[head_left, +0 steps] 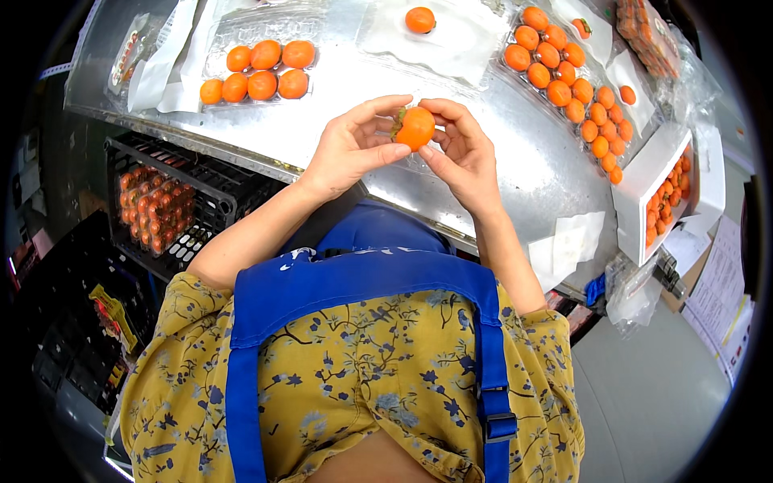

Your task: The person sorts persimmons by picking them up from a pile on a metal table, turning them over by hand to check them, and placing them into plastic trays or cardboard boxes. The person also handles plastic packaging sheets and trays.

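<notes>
Between the fingertips of both hands I hold one orange persimmon [416, 128], its leafy green calyx turned to the left. My left hand [356, 139] grips the calyx side, thumb below. My right hand [462, 148] closes on the opposite side with thumb and fingers. The fruit is above a steel worktable [266, 136]. Beyond my left hand, several persimmons [263, 85] sit in rows in a clear plastic tray [232, 104]. Another persimmon [420, 20] lies on a white sheet [386, 36] straight ahead.
To the right, clear trays of persimmons [558, 92] reach toward a white box [633, 199] full of fruit. Paper sheets [567, 247] lie at the table's near right edge. Below the left edge, a black plastic crate [226, 208] holds stacked packs of orange fruit [151, 208].
</notes>
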`<state>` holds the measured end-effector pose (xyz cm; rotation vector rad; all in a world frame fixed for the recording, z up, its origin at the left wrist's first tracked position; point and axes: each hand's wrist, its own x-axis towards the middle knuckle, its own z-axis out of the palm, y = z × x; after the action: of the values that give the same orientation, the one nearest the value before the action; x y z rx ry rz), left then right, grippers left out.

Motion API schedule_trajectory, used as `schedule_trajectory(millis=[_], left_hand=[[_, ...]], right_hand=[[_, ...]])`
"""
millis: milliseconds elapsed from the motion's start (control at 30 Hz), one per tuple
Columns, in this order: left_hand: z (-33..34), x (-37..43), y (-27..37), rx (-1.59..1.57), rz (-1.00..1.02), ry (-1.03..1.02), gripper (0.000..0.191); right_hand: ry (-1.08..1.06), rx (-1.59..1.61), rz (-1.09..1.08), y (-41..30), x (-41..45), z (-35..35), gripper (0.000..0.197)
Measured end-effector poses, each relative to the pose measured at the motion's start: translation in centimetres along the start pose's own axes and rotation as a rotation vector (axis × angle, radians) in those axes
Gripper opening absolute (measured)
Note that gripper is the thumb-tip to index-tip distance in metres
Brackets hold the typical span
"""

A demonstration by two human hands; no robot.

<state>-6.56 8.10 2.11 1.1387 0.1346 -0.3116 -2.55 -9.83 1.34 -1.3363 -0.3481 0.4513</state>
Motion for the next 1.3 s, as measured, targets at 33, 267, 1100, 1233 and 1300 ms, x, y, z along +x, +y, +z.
schedule_trajectory(millis=[33,267,1100,1233,1300], left_hand=[[0.0,0.0,-0.1,-0.001,0.000,0.000,0.055],[0.2,0.1,-0.6,0.042,0.004,0.003,0.055],[-2.4,-0.7,-2.7,0.367,-0.142,0.154,0.050],[-2.6,-1.1,-3.6,0.356,-0.143,0.183,0.051],[-2.3,-1.1,-3.3,0.379,-0.165,0.183,0.051]], right_hand=[[0.010,0.040,0.046,-0.1,0.0,0.1,0.046],[0.089,0.038,0.211,-0.5,-0.3,0.5,0.042],[0.885,-1.576,0.623,-4.4,-6.0,-41.3,0.049],[0.782,-1.677,0.734,-3.3,-5.1,-42.9,0.041],[0.699,-1.683,0.798,-3.7,-4.8,-42.7,0.040]])
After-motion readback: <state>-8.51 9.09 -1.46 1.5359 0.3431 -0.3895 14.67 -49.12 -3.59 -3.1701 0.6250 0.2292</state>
